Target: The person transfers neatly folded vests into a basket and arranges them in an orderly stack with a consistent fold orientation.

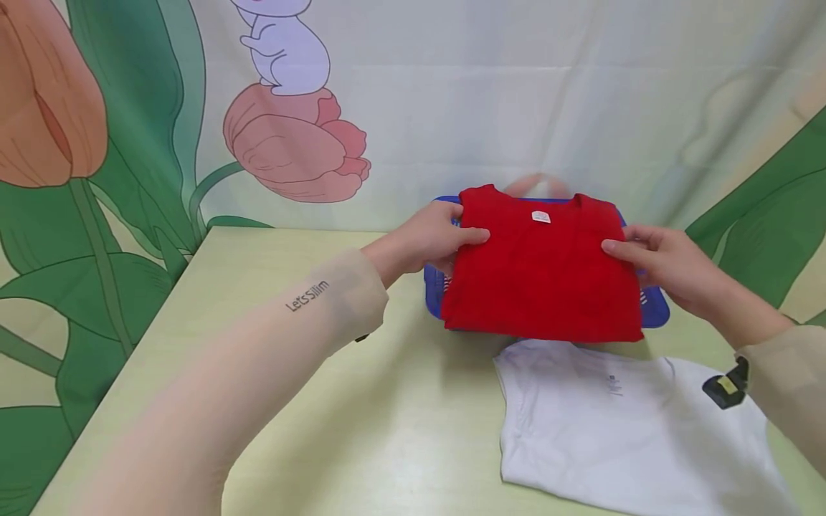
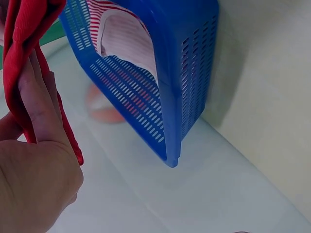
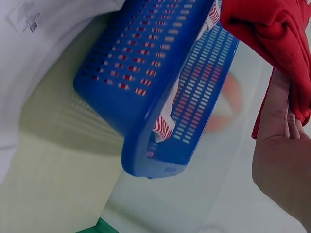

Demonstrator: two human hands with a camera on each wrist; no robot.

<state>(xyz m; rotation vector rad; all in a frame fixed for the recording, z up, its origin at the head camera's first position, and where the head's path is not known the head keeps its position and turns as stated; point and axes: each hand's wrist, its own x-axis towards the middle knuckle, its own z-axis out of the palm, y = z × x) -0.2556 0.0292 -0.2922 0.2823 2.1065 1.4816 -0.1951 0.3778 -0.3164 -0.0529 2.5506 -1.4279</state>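
The left hand (image 1: 435, 236) pinches one side edge of a folded red shirt (image 1: 542, 279), thumb in front and fingers behind; the right hand (image 1: 674, 261) grips the opposite edge the same way. In the head view the shirt sits right of centre, hiding most of a blue basket (image 1: 654, 308); both wrist views show it held apart from the rim. Red-striped cloth (image 2: 129, 41) lies inside the basket. A white shirt (image 1: 613, 423) lies on the table (image 1: 323, 430), lower right of the head view.
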